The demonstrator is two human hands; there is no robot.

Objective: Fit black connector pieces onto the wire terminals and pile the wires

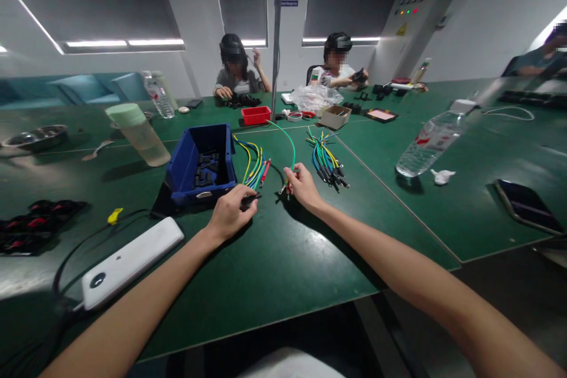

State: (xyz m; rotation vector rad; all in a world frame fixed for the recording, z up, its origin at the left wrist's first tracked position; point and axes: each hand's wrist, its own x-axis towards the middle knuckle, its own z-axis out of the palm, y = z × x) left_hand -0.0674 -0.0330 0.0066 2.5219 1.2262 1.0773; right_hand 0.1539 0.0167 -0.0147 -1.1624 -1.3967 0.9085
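Note:
My left hand [232, 212] is closed around a small black piece [250, 200], just in front of a blue bin [181, 153]. More black pieces [207, 168] of a similar look lie inside that bin. My right hand [303, 184] pinches a green wire [289, 136] near its lower end; the wire arcs up and away to the left. Fingers partly hide that end. Between the bin and my right hand lies a bundle of yellow, blue and green wires [253, 166]. Right of my right hand rests another wire bundle [326, 156] with black sleeves and metal lugs at its near ends.
A white power bank [133, 263] with a cable lies at the left, near a green-lidded bottle [142, 136]. A red tray [256, 115] and a cardboard box [335, 117] stand farther back. A water bottle [432, 142] and phone [527, 205] are right. Two people sit opposite.

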